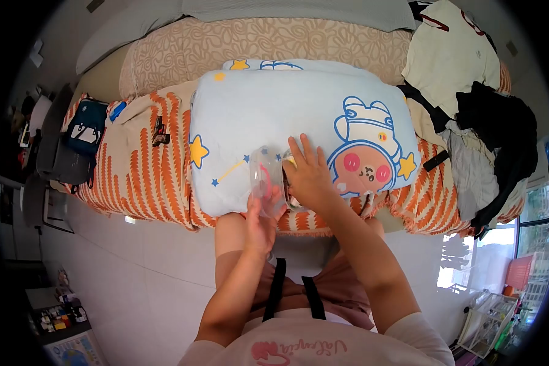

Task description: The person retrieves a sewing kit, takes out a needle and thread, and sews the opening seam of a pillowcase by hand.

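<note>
A clear plastic container piece (259, 174), like a rounded tub or lid with a pink mark, stands on its side by the near edge of a pale blue cartoon quilt (238, 110). My left hand (265, 216) grips it from below with curled fingers. Right beside it, my right hand (309, 174) lies with fingers stretched and spread over a second object (288, 156). Most of that object is hidden under the palm; a pale rim and a bit of yellow show at its edge.
The quilt lies folded on a sofa with an orange-striped cover (158, 161). To the left are a dark blue bag (86, 131) and a small dark toy-like item (160, 132). At right lie a black remote-like object (435, 161), a white shirt (448, 55) and dark clothes (509, 131).
</note>
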Available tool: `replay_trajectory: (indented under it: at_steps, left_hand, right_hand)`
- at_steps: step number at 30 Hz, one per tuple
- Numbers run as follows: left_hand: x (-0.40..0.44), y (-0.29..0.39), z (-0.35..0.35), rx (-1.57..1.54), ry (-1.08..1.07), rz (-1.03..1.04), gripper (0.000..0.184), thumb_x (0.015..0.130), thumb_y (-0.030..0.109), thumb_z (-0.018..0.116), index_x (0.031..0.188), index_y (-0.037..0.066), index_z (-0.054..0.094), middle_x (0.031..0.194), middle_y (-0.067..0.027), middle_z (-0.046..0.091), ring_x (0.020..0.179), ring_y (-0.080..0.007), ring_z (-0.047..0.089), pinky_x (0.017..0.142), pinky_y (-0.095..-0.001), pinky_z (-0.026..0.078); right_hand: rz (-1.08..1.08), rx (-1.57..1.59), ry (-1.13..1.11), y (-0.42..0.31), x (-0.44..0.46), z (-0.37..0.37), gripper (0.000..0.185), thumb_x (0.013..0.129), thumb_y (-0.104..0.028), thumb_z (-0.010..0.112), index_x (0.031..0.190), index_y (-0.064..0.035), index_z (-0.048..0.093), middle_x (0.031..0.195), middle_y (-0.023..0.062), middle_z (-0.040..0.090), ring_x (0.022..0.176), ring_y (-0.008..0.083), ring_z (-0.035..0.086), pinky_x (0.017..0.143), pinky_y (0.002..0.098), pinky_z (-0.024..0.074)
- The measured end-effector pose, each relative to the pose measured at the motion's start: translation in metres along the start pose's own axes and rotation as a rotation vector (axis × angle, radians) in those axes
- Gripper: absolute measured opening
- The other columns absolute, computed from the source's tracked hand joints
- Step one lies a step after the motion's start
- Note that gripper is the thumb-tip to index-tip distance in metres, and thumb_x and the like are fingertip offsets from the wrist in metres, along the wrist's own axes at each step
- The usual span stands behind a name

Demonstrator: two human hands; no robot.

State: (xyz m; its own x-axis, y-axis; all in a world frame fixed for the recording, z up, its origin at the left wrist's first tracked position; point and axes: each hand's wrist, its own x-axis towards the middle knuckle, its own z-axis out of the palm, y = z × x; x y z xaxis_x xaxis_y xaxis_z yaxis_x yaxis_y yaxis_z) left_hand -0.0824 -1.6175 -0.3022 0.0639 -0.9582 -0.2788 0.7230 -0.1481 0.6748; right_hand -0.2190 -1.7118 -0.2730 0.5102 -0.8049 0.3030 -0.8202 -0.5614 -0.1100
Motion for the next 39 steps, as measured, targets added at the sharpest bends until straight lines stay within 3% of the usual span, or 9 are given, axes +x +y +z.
replay_trajectory:
  at_steps: [3, 6, 12, 18, 21, 24, 27, 35, 39]
  left_hand:
    - [-0.002, -0.001, 0.007, 0.043, -0.019, 0.008, 0.061, 0.090, 0.049, 0.050, 0.139, 0.016, 0.034, 0.126, -0.0066, 0.054, 0.117, -0.0185, 0.050, 0.094, -0.0427, 0.041]
    - [0.000, 0.000, 0.005, 0.000, -0.055, -0.011, 0.060, 0.090, 0.044, 0.053, 0.138, 0.016, 0.031, 0.133, -0.0060, 0.047, 0.126, -0.0204, 0.042, 0.098, -0.0427, 0.035]
    - [-0.001, -0.002, 0.004, 0.046, 0.003, 0.018, 0.063, 0.090, 0.049, 0.050, 0.140, 0.017, 0.033, 0.127, -0.0059, 0.053, 0.119, -0.0173, 0.048, 0.094, -0.0421, 0.040]
    - [-0.002, 0.000, 0.005, 0.026, 0.006, 0.008, 0.063, 0.089, 0.048, 0.051, 0.141, 0.017, 0.033, 0.127, -0.0055, 0.052, 0.118, -0.0169, 0.047, 0.096, -0.0428, 0.039]
    - [0.000, 0.000, 0.004, 0.019, 0.020, 0.010, 0.063, 0.089, 0.049, 0.051, 0.141, 0.017, 0.033, 0.126, -0.0058, 0.052, 0.118, -0.0170, 0.047, 0.095, -0.0427, 0.040]
    - [0.000, -0.002, 0.003, 0.021, 0.015, 0.015, 0.065, 0.088, 0.050, 0.051, 0.141, 0.017, 0.033, 0.126, -0.0061, 0.052, 0.117, -0.0174, 0.048, 0.094, -0.0429, 0.041]
    - [-0.001, -0.001, 0.005, 0.025, 0.032, 0.011, 0.065, 0.088, 0.051, 0.051, 0.141, 0.016, 0.033, 0.125, -0.0064, 0.052, 0.116, -0.0172, 0.048, 0.093, -0.0442, 0.042]
    - [0.000, 0.022, 0.006, -0.026, 0.052, 0.026, 0.065, 0.087, 0.050, 0.050, 0.140, 0.016, 0.034, 0.122, -0.0071, 0.054, 0.111, -0.0179, 0.052, 0.085, -0.0472, 0.047]
    - [0.003, 0.081, 0.003, -0.065, 0.100, 0.044, 0.066, 0.085, 0.050, 0.051, 0.139, 0.015, 0.035, 0.118, -0.0076, 0.056, 0.109, -0.0180, 0.054, 0.080, -0.0491, 0.049]
  right_hand:
    - [-0.011, -0.079, 0.031, 0.003, -0.002, 0.006, 0.045, 0.062, -0.018, 0.078, 0.101, -0.0079, 0.060, 0.143, 0.0176, 0.034, 0.136, 0.0394, 0.024, 0.104, 0.0586, 0.0273]
    - [-0.002, 0.059, 0.097, 0.009, -0.009, 0.000, 0.041, 0.062, -0.017, 0.078, 0.098, -0.0078, 0.060, 0.140, 0.0170, 0.039, 0.135, 0.0395, 0.027, 0.103, 0.0583, 0.0290]
    - [-0.022, 0.308, 0.235, 0.022, -0.024, 0.000, 0.027, 0.070, -0.013, 0.074, 0.093, -0.0090, 0.061, 0.129, 0.0153, 0.048, 0.132, 0.0410, 0.032, 0.098, 0.0527, 0.0343]
    - [0.105, 0.608, 0.370, 0.025, -0.027, -0.002, 0.009, 0.075, -0.013, 0.071, 0.082, -0.0112, 0.066, 0.116, 0.0115, 0.057, 0.117, 0.0342, 0.047, 0.095, 0.0454, 0.0376]
    - [0.335, 0.932, 0.414, 0.024, -0.023, -0.016, 0.008, 0.080, -0.014, 0.069, 0.087, -0.0122, 0.066, 0.107, 0.0072, 0.061, 0.106, 0.0232, 0.053, 0.087, 0.0397, 0.0408]
    - [0.811, 1.731, 0.303, 0.026, -0.011, -0.040, 0.008, 0.086, -0.017, 0.066, 0.093, -0.0126, 0.064, 0.098, 0.0015, 0.062, 0.095, 0.0136, 0.054, 0.080, 0.0338, 0.0402]
    - [0.869, 2.026, 0.357, 0.025, -0.004, -0.055, 0.011, 0.088, -0.019, 0.064, 0.096, -0.0121, 0.061, 0.090, -0.0014, 0.061, 0.088, 0.0103, 0.054, 0.076, 0.0299, 0.0383]
    - [0.771, 1.991, 0.269, 0.004, 0.021, -0.085, 0.010, 0.088, -0.019, 0.063, 0.092, -0.0099, 0.060, 0.086, 0.0003, 0.061, 0.084, 0.0103, 0.056, 0.075, 0.0287, 0.0408]
    - [0.657, 1.823, 0.146, -0.026, 0.071, -0.085, 0.009, 0.086, -0.016, 0.063, 0.090, -0.0076, 0.060, 0.086, 0.0004, 0.062, 0.082, 0.0100, 0.056, 0.072, 0.0270, 0.0430]
